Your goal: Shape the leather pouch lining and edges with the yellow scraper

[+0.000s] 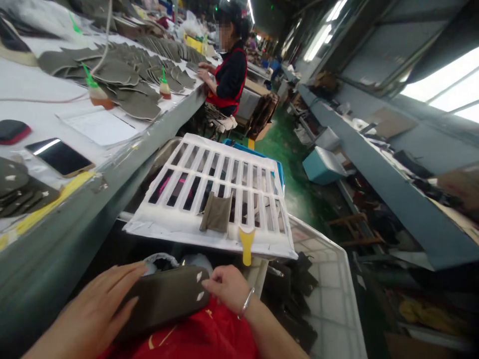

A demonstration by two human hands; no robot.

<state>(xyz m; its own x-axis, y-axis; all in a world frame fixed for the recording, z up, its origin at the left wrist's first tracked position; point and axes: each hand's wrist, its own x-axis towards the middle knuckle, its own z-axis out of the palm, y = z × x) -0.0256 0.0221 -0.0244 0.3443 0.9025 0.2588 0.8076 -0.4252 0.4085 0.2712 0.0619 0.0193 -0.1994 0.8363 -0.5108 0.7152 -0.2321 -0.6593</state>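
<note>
An olive-brown padded fabric piece [168, 294] with rounded ends and two small white diamond marks lies across my lap, over a red apron [209, 329]. My left hand [105, 299] rests flat along its left part, fingers stretched out and thumb apart. At the piece's right end, beside the white marks, my right hand [228, 286] is closed in a pinch on the edge. A white slatted rack [209, 174] stands just beyond. On it sit a small folded olive piece [217, 213] and a yellow scraper-like tool [246, 245].
To the left, a long workbench [127, 154] carries a phone [60, 155], glue bottles [98, 92] and many olive pieces [123, 70]. A white crate [329, 289] with dark pieces stands at right. A co-worker [232, 75] in a red apron sits farther along the bench.
</note>
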